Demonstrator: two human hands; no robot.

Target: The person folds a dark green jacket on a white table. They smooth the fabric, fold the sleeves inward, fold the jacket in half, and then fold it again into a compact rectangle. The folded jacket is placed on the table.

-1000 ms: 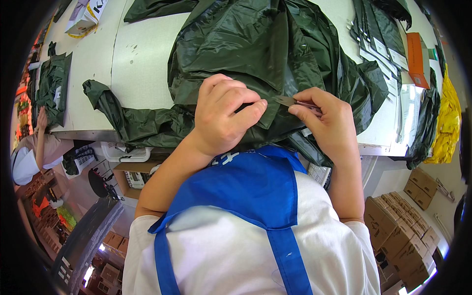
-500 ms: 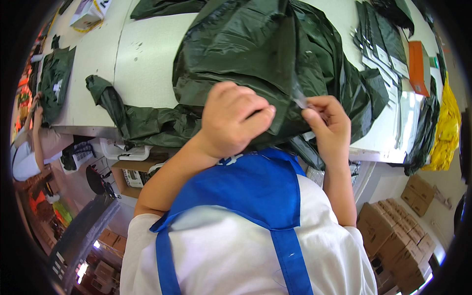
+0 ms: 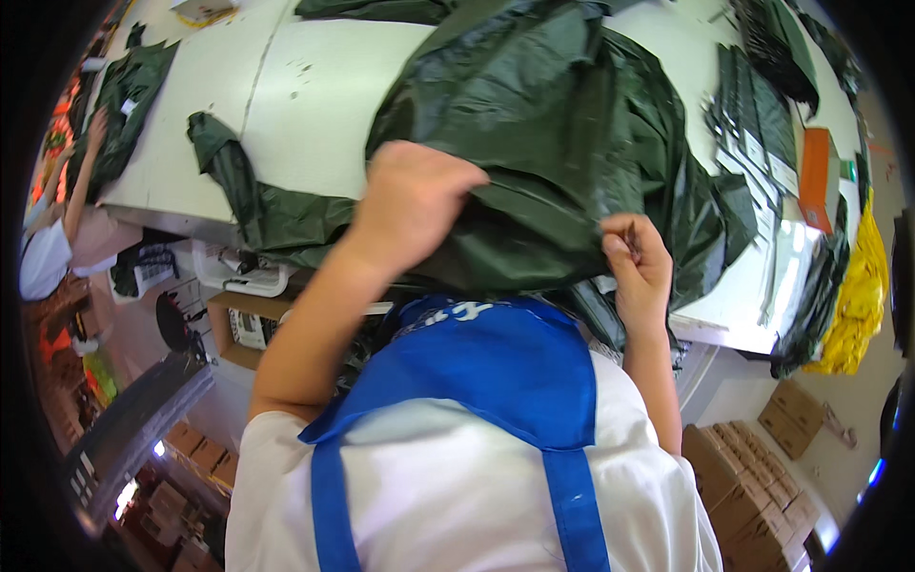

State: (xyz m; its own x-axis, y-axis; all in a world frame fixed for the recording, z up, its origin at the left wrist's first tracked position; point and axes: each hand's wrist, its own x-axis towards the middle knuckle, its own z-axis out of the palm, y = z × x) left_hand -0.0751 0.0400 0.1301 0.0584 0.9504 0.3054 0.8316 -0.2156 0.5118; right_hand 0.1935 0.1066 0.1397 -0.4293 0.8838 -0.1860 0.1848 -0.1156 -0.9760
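Dark-green garment (image 3: 543,200) beneath fingertips of left hand (image 3: 415,200): motion-blurred, back upward, fingers curled; whether cloth is pinched, cannot tell. Right hand (image 3: 641,257): forearm nearly vertical, thumb and bent fingers close together at cloth; its grip likewise unclear. Garment glossy, creased, bulging between hands, spread on white table (image 3: 324,86); narrow sleeve-like part (image 3: 300,217) trailing left.

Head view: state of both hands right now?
Left hand: closed, over the dark green, shiny fabric garment; blurred, grip can't be told.
Right hand: closed; what it holds can't be told.
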